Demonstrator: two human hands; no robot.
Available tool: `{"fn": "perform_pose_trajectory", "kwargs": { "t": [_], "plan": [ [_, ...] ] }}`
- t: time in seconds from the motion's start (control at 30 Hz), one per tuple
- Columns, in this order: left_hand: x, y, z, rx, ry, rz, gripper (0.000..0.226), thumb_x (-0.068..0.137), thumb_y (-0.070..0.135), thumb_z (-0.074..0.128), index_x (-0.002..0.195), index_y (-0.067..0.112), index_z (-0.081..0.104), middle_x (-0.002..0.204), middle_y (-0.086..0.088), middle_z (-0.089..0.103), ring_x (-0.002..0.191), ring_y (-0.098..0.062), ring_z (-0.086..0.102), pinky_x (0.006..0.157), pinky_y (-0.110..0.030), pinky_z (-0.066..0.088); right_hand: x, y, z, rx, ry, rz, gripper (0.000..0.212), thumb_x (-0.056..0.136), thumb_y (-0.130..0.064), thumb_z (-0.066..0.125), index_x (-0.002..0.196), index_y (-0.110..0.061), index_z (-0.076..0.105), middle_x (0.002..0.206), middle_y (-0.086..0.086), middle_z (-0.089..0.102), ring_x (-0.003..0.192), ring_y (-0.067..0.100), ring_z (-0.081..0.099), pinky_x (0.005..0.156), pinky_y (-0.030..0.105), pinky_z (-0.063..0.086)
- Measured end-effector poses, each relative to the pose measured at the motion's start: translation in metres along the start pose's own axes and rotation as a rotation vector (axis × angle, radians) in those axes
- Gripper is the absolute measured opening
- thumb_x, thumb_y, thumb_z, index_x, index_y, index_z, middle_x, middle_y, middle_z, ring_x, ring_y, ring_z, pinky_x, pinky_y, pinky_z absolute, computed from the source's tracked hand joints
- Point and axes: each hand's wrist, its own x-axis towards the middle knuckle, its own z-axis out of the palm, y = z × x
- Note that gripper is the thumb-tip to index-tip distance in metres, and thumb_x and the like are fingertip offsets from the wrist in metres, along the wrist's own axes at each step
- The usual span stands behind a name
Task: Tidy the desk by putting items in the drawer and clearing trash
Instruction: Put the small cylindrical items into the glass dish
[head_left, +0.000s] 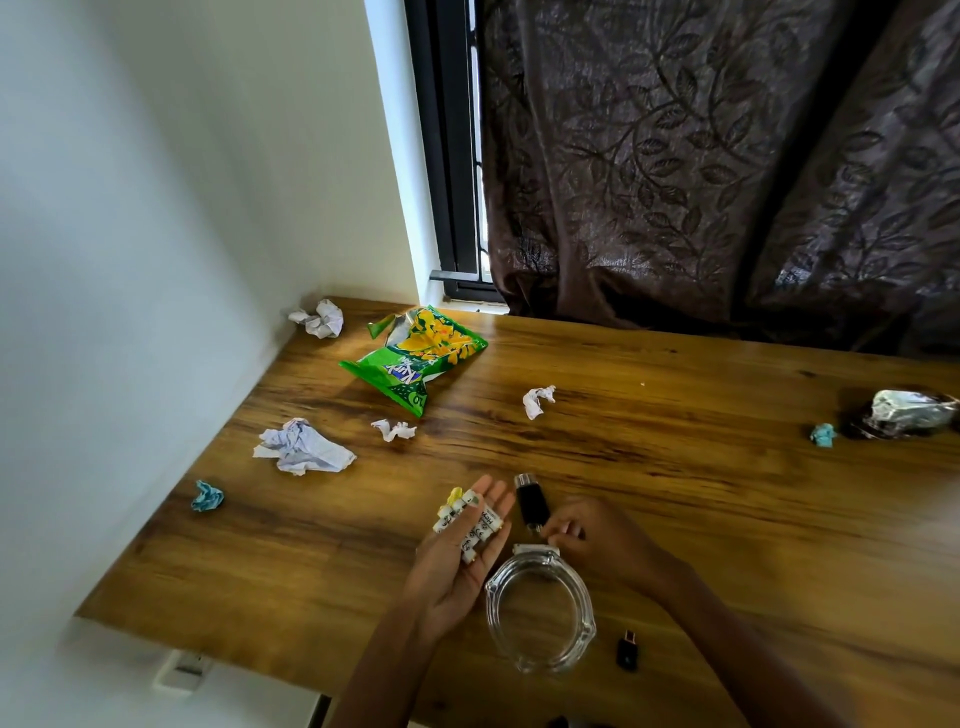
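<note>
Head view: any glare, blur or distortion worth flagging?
Head view: wide-angle bending tilts the window frame and desk; daylight glares on the wood beside the green snack bag; the right edge is smeared, blurring the foil wrapper; both hands read clearly.

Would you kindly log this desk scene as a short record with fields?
surface: wooden desk by a wall and curtain
left hand: palm up, open, holding several small white batteries
right hand: fingers at the near end of a black cylinder; grip unclear
between hands: empty glass ashtray
near ashtray: small black dongle
trash: green snack bag, white paper wads, blue wads, foil lump
drawer: not visible
</note>
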Motion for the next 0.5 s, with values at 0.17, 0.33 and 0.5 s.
{"fn": "perform_pose_trajectory", "kwargs": {
  "t": [0.17, 0.33, 0.5],
  "plan": [
    [-0.003, -0.003, 0.002, 0.032, 0.002, -0.011, 0.036, 0.089, 0.011, 0.050, 0.124, 0.008, 0.056, 0.123, -0.010, 0.065, 0.113, -0.019, 0.063, 0.091, -0.031, 0.049, -0.004, 0.001, -0.006, -0.032, -0.052, -0.005, 0.014, 0.084, -0.027, 0.066, 0.095, -0.021, 0.072, 0.091, -0.010, 0.060, 0.082, 0.006, 0.057, 0.077, 0.032, 0.052],
    [-0.005, -0.006, 0.006, 0.040, -0.006, -0.015, 0.040, 0.085, 0.011, 0.052, 0.124, 0.008, 0.057, 0.125, -0.010, 0.064, 0.114, -0.019, 0.062, 0.087, -0.030, 0.056, -0.007, -0.007, -0.003, -0.115, -0.016, 0.020, 0.019, 0.084, -0.031, 0.064, 0.086, -0.014, 0.072, 0.089, 0.001, 0.066, 0.079, 0.013, 0.059, 0.070, 0.032, 0.049],
    [-0.010, -0.009, 0.010, 0.046, -0.013, -0.015, 0.040, 0.085, 0.011, 0.052, 0.124, 0.007, 0.057, 0.125, -0.012, 0.064, 0.114, -0.021, 0.062, 0.092, -0.034, 0.053, -0.007, -0.008, 0.000, -0.173, 0.055, 0.071, 0.008, 0.082, -0.023, 0.063, 0.088, -0.019, 0.066, 0.094, -0.003, 0.062, 0.082, 0.011, 0.056, 0.072, 0.028, 0.049]
  ]
}}
